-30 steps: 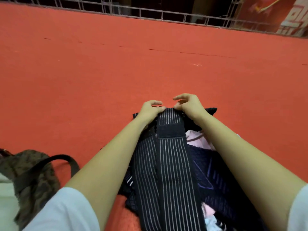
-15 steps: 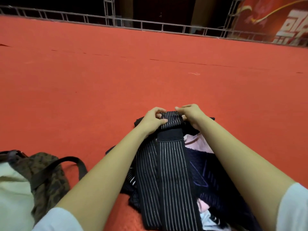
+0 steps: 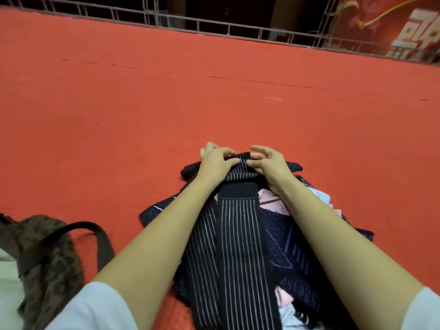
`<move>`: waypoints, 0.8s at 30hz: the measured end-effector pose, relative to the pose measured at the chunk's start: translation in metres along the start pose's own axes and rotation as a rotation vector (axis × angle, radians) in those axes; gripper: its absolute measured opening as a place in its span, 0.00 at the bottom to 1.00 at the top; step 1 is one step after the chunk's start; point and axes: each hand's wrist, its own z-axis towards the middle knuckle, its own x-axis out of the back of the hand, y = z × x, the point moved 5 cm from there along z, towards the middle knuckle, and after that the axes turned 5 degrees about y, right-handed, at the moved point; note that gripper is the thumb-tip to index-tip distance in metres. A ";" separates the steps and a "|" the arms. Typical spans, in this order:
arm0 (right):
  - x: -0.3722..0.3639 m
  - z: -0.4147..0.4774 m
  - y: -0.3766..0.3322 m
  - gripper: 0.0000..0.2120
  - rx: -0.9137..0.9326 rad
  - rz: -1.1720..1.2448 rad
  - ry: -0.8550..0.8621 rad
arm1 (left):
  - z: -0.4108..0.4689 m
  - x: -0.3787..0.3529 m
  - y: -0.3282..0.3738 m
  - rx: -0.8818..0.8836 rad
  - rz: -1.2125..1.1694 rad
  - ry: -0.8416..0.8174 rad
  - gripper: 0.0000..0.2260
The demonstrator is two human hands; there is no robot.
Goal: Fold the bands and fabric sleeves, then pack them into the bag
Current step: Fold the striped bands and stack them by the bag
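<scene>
A long black band with thin white stripes (image 3: 240, 253) runs away from me over a heap of dark navy and pink fabric pieces (image 3: 285, 236) on the red carpet. Its far end is curled over into a small roll. My left hand (image 3: 215, 163) and my right hand (image 3: 269, 163) pinch that rolled end from either side, fingers bent on the cloth. A plain black patch (image 3: 238, 190) crosses the band just behind the roll. A leopard-print bag (image 3: 47, 263) with a dark strap lies at the lower left, apart from both hands.
Red carpet (image 3: 142, 103) stretches ahead to a metal truss rail (image 3: 214, 25) at the far edge. A red banner (image 3: 392, 22) hangs at the upper right. A pale cloth (image 3: 7, 282) shows at the bottom left beside the bag.
The band's far end lay flat under my fingertips a second ago; it is now turned over into a roll. Both hands have closed in on it.
</scene>
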 end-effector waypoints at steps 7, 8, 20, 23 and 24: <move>0.002 0.004 0.004 0.14 -0.104 0.156 0.052 | -0.006 0.012 0.012 -0.104 -0.075 0.065 0.03; 0.001 0.004 0.005 0.15 -0.108 0.151 0.050 | -0.006 0.013 0.012 -0.095 -0.058 0.068 0.02; -0.012 0.002 0.003 0.15 -0.108 -0.087 0.032 | -0.030 0.026 0.013 -0.060 0.051 0.138 0.03; -0.013 -0.001 0.005 0.16 -0.064 -0.144 0.004 | -0.034 0.027 0.009 -0.049 -0.037 0.134 0.02; -0.014 -0.002 0.006 0.15 -0.059 -0.168 0.000 | -0.036 0.027 0.009 -0.037 -0.057 0.128 0.02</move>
